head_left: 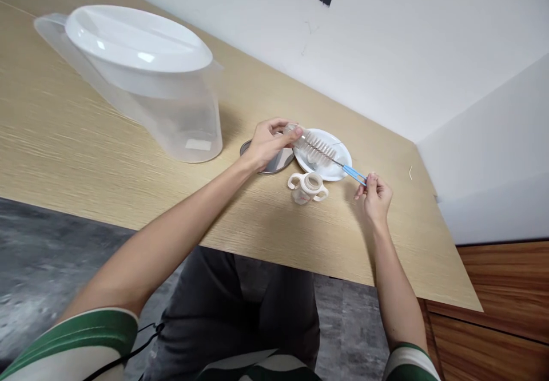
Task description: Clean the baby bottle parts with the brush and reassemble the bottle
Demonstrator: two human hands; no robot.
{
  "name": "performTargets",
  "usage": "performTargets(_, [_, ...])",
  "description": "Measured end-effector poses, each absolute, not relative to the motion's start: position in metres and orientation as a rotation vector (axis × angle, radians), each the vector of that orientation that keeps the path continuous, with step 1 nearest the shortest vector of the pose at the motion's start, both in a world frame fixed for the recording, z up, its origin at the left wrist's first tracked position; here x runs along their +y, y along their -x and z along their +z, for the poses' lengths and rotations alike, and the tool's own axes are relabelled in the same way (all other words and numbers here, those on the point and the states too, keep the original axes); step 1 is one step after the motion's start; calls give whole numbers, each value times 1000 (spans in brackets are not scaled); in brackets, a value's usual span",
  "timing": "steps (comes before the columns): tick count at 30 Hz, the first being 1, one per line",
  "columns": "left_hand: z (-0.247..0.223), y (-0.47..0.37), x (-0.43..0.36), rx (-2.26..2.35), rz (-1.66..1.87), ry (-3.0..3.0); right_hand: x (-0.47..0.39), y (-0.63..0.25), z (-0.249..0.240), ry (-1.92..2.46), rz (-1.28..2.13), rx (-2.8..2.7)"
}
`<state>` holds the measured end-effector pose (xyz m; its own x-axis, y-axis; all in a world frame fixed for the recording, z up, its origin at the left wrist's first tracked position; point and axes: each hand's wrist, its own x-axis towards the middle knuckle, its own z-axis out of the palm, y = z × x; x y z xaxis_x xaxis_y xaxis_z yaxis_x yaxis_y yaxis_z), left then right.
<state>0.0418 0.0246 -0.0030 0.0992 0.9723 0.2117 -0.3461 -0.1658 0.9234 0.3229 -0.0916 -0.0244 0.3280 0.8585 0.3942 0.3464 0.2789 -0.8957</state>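
My left hand (271, 142) is wrapped round a small clear bottle (295, 133), held up over the table. My right hand (374, 194) pinches the blue handle (354, 174) of a bottle brush, whose white bristles (318, 149) point left toward the bottle's mouth. Whether the brush tip is inside the bottle is hard to tell. Beneath the bristles lies a white plate (344, 162). A round metal-rimmed tray (278, 163) sits partly under my left hand. In front of the plate stands a small two-handled cup (305, 189), open at the top.
A large translucent pitcher (171, 112) with a white lid (141, 40) stands on the wooden table (274, 226) at the left. Behind the table is a white wall (386, 43). Brown wooden furniture (506, 289) is at the lower right. The table's front edge crosses above my legs.
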Motion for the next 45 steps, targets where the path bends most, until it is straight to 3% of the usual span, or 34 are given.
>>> performTargets(11, [-1, -42, 26, 867, 1358, -1067, -90, -319, -18, 1200, 352, -1262])
performTargets(19, [-1, -43, 22, 757, 1362, -1151, -92, -320, -22, 1329, 510, -1310])
performTargets(33, [-2, -44, 24, 878, 1337, -1056, -92, -313, -20, 1278, 388, -1178])
performTargets(45, [-6, -39, 33, 879, 1368, -1052, -95, -316, -24, 1315, 486, -1329])
